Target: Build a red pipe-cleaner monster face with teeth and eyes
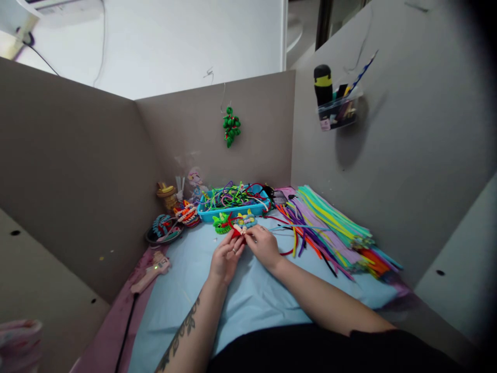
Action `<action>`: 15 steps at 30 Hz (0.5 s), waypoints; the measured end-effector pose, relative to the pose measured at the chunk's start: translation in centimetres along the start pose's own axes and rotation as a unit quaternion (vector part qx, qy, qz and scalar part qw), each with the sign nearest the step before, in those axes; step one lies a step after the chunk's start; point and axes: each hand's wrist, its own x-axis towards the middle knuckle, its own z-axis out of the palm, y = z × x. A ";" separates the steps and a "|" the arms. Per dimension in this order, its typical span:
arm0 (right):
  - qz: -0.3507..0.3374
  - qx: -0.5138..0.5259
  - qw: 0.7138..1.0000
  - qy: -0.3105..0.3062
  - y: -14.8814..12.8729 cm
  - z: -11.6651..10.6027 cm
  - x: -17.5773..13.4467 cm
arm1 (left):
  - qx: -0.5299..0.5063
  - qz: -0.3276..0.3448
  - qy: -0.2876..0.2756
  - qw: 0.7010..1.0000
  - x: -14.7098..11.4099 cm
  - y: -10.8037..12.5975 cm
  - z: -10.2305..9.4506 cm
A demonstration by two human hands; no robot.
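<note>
The left hand (225, 256) cradles a red-and-white piece (238, 231) from the left, above the middle of the blue sheet (182, 290); the right hand (264, 246) pinches its right side. Just beyond sits a green figure (221, 224), then a tray (216, 214) of stems (233, 197). More stems lie right, a glue gun (152, 273) left.

Pink tabletop (106, 342), partly under blue sheet (171, 311) — blue tray (212, 214); pipe cleaners (330, 217) right of tray; glue gun (151, 274), dark bowl (166, 243) left of tray.
</note>
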 end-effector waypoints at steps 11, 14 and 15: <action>-0.002 0.012 1.000 0.002 0.0 0.1 -0.1 | 0.001 0.007 -0.007 1.000 0.0 -0.1 0.0; 0.006 0.012 1.000 0.002 0.1 0.1 -0.1 | -0.006 0.010 -0.010 1.000 0.0 -0.1 0.0; 0.010 0.013 1.000 0.003 0.1 0.1 -0.1 | -0.008 0.011 -0.011 1.000 0.0 -0.1 0.0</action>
